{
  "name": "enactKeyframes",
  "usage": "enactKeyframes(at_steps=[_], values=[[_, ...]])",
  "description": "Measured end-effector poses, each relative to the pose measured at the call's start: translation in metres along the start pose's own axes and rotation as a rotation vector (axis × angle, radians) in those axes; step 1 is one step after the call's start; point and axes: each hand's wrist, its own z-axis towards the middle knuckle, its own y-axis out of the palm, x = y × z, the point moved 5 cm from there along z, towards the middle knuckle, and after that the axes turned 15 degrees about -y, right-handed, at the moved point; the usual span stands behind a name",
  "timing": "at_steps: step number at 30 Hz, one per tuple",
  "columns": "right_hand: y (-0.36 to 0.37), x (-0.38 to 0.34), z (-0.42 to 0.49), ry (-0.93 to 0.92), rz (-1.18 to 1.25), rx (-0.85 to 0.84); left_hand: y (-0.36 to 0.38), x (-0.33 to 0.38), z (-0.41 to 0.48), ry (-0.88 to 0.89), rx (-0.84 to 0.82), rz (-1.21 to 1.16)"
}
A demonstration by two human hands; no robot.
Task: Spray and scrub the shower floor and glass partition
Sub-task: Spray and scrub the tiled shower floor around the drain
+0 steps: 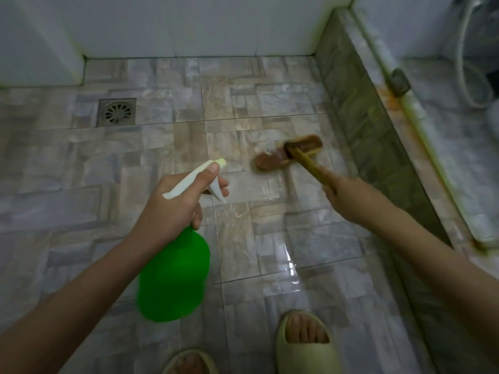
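Nearest the camera, well on this side of the drain (117, 112) and to its right, two feet stand in pale slippers (305, 344) on the tiled shower floor (67, 171). A wet sheen (289, 263) lies on the tiles just beyond the right slipper.

Above the slippers, still nearer than the drain, the left hand (175, 201) grips a spray bottle (172, 279) by its neck. The bottle's green body hangs below the hand, tilted and blurred. The thumb lies along the top of the white spray head, one finger curls over the trigger, and the nozzle points away from the person, to the right of the drain.

Further right of the drain, the right hand (348, 198) is closed round the end of a brush handle (307, 164); the hand is blurred, so the lie of each finger cannot be told. The handle slants down to a brown brush head (289, 152), which rests on the floor well to the right of the drain and a little nearer than it.

The drain itself is a square metal grate set in the floor. Beyond it rises a white tiled wall (189, 22). Far to the right of the drain a tiled kerb (364, 117) runs along the floor's edge, and the glass partition (432, 136) stands on it, with rust stains along its bottom rail. Through the glass a pale hose (464, 63) shows faintly.
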Motion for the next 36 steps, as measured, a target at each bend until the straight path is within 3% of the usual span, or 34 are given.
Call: enactKeyframes(at_steps=[3,7,14,20,26,32,36], values=[[-0.009,0.027,0.005,0.042,0.032,-0.020,0.013,0.001,0.006,0.006,-0.031,-0.001],[-0.005,0.030,-0.077,0.130,0.069,-0.202,0.021,0.004,0.012,0.028,-0.052,0.008],[0.007,0.057,-0.012,0.188,0.086,0.076,0.035,0.000,0.016,0.009,-0.085,0.048],[-0.006,0.036,-0.074,0.165,0.063,-0.202,0.041,-0.005,0.011,0.008,-0.094,0.090],[0.010,0.060,-0.024,0.213,0.065,0.065,0.047,-0.004,0.009,0.010,-0.082,0.099],[0.017,0.040,-0.112,0.211,0.051,-0.202,0.045,0.005,0.008,0.027,-0.069,0.086],[0.024,0.043,-0.078,0.244,0.096,-0.033,0.044,0.008,0.010,0.040,-0.066,0.066]])
